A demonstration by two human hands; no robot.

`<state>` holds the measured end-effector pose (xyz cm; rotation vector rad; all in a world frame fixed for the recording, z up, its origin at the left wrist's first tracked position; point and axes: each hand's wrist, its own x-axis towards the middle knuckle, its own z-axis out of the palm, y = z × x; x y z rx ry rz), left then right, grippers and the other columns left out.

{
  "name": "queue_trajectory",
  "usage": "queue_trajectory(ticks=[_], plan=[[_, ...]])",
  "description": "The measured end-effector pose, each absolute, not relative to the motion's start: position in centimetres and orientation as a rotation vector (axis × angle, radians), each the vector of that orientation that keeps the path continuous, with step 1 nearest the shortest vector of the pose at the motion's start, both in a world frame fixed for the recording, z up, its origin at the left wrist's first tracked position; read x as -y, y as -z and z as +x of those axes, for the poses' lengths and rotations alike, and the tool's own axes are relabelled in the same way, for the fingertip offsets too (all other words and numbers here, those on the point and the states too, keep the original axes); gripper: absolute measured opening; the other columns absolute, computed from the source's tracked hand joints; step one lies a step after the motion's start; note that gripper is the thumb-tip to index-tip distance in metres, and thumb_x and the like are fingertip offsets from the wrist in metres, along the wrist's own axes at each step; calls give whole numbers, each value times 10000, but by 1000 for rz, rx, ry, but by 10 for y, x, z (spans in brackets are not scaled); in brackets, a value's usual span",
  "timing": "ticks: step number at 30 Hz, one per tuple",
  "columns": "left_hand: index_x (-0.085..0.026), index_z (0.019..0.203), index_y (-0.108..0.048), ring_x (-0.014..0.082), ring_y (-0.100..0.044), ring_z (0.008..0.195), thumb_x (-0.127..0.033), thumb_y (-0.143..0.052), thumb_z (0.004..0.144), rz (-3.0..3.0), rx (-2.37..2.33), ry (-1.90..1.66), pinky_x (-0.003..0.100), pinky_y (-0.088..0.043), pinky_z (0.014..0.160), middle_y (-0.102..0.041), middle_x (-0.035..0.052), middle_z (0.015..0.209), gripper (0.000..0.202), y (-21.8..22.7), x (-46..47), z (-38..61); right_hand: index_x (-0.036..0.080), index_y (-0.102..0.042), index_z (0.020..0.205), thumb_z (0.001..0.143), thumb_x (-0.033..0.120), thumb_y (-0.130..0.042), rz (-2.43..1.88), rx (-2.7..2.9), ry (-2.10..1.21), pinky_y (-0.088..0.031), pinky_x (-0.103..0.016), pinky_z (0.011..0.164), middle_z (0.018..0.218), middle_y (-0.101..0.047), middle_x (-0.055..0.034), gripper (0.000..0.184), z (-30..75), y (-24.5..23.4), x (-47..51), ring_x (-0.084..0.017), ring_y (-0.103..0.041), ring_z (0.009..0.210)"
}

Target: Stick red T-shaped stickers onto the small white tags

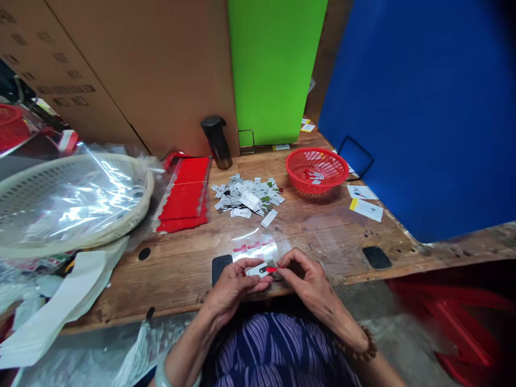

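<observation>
Near the table's front edge, my left hand [234,285] is closed on a small white-grey card [258,270] with a dark mark on it. My right hand [308,274] pinches a small red piece [271,269] lying against the card's right end; its exact kind I cannot make out. Just beyond my hands a clear plastic sheet [255,246] with red shapes lies on the wood. Farther back is a loose heap of similar small cards [252,196]. To its left are stacked red strips [185,193] in clear plastic.
A red basket [317,172] with a few cards inside stands at the back right. At left is a large pale basket [133,215] of clear plastic bags. A dark bottle [217,142] stands before cardboard, green [274,70] and blue panels [419,118]. Printed cards [366,209] lie at right.
</observation>
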<state>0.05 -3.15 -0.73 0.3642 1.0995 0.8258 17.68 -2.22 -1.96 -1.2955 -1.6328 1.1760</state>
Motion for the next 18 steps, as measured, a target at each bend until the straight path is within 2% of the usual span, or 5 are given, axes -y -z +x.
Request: queue_trajectory(ticks=[18], plan=[[-90, 956, -559, 160, -695, 677, -73, -740, 602, 411, -1118, -730, 215, -537, 669, -722, 116, 729, 398, 5, 36, 4, 197, -486, 751, 796, 99, -512, -1257, 1716, -1173, -361, -218, 619, 710, -514, 41, 110, 174, 24, 32, -103, -477, 665]])
